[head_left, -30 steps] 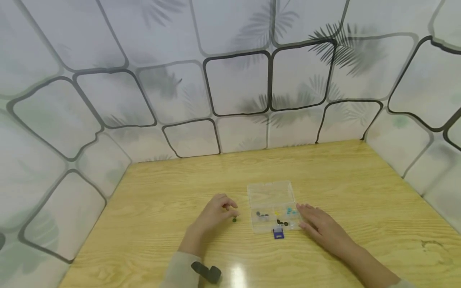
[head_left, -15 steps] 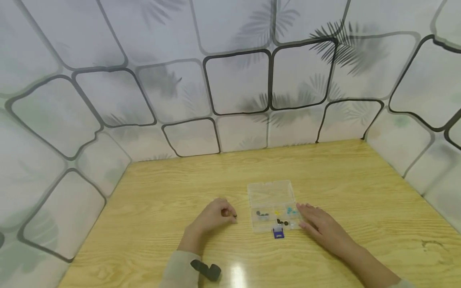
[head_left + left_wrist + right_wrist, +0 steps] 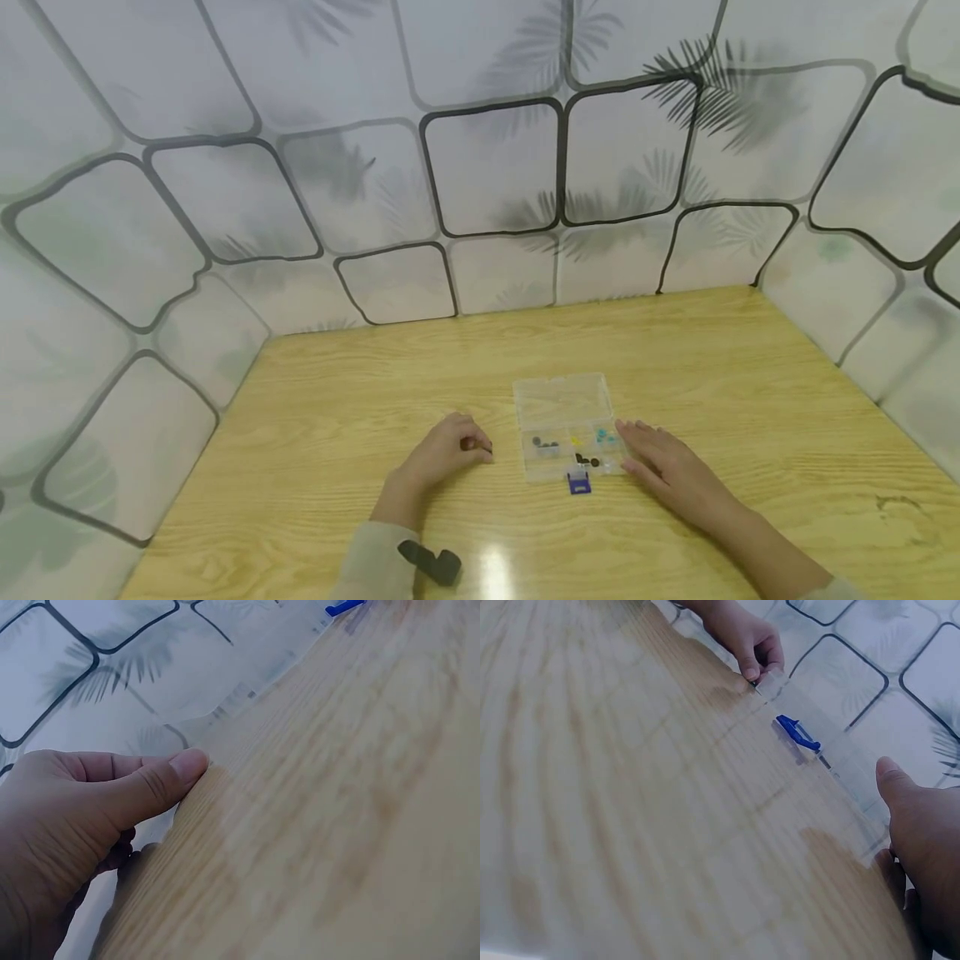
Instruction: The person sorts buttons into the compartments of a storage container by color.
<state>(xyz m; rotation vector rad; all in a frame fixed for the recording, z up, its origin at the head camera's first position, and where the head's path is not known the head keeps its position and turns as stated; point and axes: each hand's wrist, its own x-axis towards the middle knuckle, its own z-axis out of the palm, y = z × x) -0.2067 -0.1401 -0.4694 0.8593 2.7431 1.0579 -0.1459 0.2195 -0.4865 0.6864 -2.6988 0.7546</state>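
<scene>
Left of the box, my left hand [image 3: 444,450] pinches a small dark green round piece [image 3: 754,684] between thumb and forefinger, low over the table. The fingers cover nearly all of it. A clear plastic compartment box [image 3: 531,472] lies with its lid [image 3: 564,402] swung back, a blue latch [image 3: 579,482] at its front. Inside are grey pieces [image 3: 547,446], yellow ones [image 3: 575,440], light blue ones [image 3: 604,436] and black ones [image 3: 587,460]. My right hand [image 3: 671,471] rests at the box's right side, fingers straight and fingertips against its edge.
The box stands on a wood-grain table [image 3: 360,375]. A patterned curtain [image 3: 495,183] closes off the back and both sides. A dark strap with a small camera [image 3: 431,563] sits on the left wrist.
A second ago the dark green piece lay on the table beside my parted left fingertips; thumb and forefinger have since closed on it. My right hand and the box look unmoved.
</scene>
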